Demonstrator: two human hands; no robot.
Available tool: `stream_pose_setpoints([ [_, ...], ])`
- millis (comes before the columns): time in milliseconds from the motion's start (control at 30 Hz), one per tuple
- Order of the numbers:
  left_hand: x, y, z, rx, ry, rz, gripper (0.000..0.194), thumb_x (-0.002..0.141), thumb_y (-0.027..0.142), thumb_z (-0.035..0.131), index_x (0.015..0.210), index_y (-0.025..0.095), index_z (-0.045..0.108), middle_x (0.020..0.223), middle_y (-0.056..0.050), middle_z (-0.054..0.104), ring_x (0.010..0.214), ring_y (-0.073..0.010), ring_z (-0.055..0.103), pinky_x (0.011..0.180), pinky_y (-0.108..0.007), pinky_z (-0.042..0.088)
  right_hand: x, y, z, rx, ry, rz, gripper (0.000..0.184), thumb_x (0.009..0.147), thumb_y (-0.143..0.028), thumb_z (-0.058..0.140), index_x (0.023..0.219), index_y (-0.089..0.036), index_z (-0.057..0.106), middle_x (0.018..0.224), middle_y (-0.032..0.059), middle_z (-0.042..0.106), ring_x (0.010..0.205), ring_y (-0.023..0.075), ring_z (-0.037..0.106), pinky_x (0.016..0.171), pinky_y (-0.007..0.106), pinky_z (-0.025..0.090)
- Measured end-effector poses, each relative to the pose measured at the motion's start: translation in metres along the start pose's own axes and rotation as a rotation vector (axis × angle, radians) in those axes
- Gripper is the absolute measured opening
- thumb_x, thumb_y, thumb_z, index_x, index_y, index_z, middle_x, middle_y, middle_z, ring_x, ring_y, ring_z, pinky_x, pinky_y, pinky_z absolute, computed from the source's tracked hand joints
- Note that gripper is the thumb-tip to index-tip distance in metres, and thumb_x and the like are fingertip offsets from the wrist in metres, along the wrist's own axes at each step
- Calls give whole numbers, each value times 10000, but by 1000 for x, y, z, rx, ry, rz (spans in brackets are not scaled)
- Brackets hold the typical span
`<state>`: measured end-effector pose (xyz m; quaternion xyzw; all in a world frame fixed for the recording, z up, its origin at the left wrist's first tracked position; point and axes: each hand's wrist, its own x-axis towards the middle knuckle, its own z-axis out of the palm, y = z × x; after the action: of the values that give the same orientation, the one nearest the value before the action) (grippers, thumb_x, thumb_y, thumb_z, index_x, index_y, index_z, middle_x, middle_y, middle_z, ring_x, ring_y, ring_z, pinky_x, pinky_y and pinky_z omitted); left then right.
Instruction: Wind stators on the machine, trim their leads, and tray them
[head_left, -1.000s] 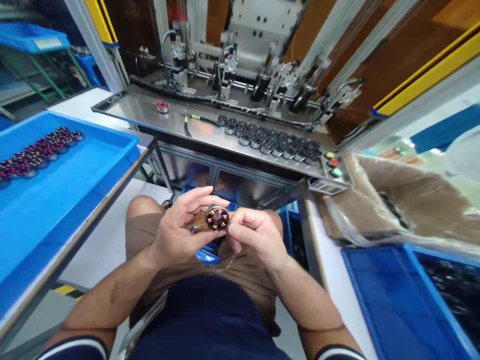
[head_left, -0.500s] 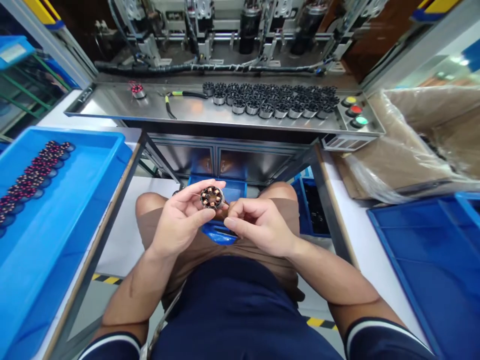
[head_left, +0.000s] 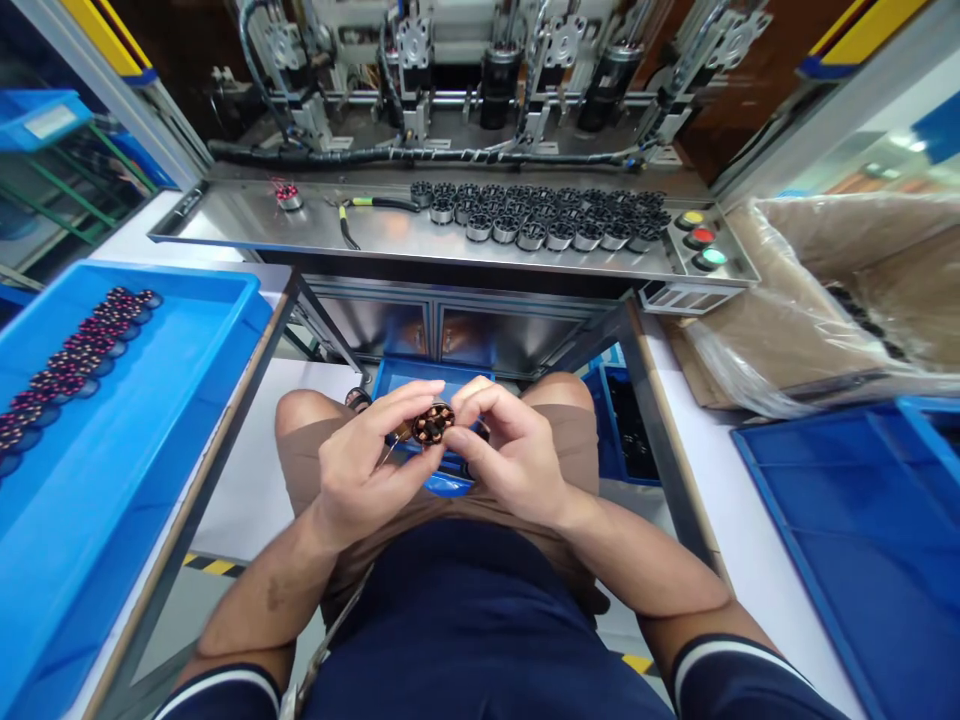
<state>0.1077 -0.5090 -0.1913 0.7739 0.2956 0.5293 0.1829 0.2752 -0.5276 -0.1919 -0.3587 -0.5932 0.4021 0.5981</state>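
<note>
A round motor stator (head_left: 433, 424) with copper windings and a black inner frame is held up over my lap. My left hand (head_left: 367, 465) grips it from the left, fingers on its upper edge and thumb below. A thin wire end sticks out toward the left palm. On the other side, the thumb and forefinger of my right hand (head_left: 510, 450) pinch at the stator's right edge; any wire between them is too small to make out. Below the hands, part of a blue bin (head_left: 450, 484) shows between my knees.
On the metal ledge (head_left: 247, 228) stand rows of black-and-silver stators (head_left: 532, 232), cutting pliers (head_left: 349, 215) and one stator with red ends (head_left: 288, 197). Lights or buttons (head_left: 700, 237) sit at right. A blue tray (head_left: 172, 400) holds wound stators at left; a plastic-lined carton (head_left: 810, 340) stands right.
The stator has turned and moved slightly right and down in my left hand. My right hand has come up from beside it to its right edge.
</note>
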Motion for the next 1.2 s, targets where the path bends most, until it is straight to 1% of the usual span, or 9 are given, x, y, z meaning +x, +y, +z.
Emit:
stream_pose_setpoints([
  [133,2,3,1,-161,45,-168,433,760,127,809,1168,187,676,1130,-84,772,1044,-221,746,884,-308,638,-3,2,7,71,88,-5,163,950,-254,633,810,-215,559,760,-24,558,710,118,541,711,282,466],
  [233,3,1,3,-414,41,-396,386,785,203,805,1153,195,691,1124,-93,771,950,-192,763,815,-264,638,-5,4,10,84,135,-1,155,947,-219,630,809,-216,559,750,-32,560,684,108,524,693,270,454],
  [300,3,-2,4,-508,31,-442,373,788,230,806,1146,215,702,1139,-83,762,934,-172,757,805,-246,630,-5,6,10,84,139,13,167,947,-229,634,799,-214,557,746,-32,560,680,109,518,696,273,452],
  [600,0,-3,4,-58,67,-40,486,739,75,799,1189,214,679,1067,-55,744,1005,-195,719,866,-322,626,-1,4,13,144,52,94,281,924,-444,670,817,-216,545,796,-7,543,735,137,526,698,301,458],
  [733,2,-2,5,-100,94,-80,444,751,90,797,1162,205,674,1061,-58,738,997,-193,725,809,-296,639,-2,8,20,155,181,112,259,984,-397,587,812,-219,513,783,-15,530,720,124,510,697,286,449],
  [867,2,-5,4,-104,105,-87,435,756,91,793,1158,211,677,1057,-52,729,986,-182,726,782,-271,639,-1,14,21,187,183,158,265,982,-434,579,835,-219,524,798,-8,551,736,128,532,713,288,470],
  [1000,1,-8,1,8,79,-64,398,776,146,791,1152,207,677,1056,-61,729,981,-204,731,789,-321,648,4,13,20,199,157,2,245,893,-418,709,964,-229,569,925,16,575,836,148,568,769,314,496],
  [1067,1,-7,0,38,71,-44,399,779,150,787,1158,206,676,1058,-64,733,995,-212,727,779,-330,651,7,11,22,166,167,-42,211,892,-390,708,907,-219,585,892,14,571,825,147,565,750,307,494],
  [1200,3,-5,-1,-6,87,-48,450,750,87,791,1168,214,681,1076,-64,736,1003,-208,722,739,-310,650,13,8,26,226,247,143,290,930,-426,643,774,-200,548,746,-18,547,663,110,519,621,263,451],
])
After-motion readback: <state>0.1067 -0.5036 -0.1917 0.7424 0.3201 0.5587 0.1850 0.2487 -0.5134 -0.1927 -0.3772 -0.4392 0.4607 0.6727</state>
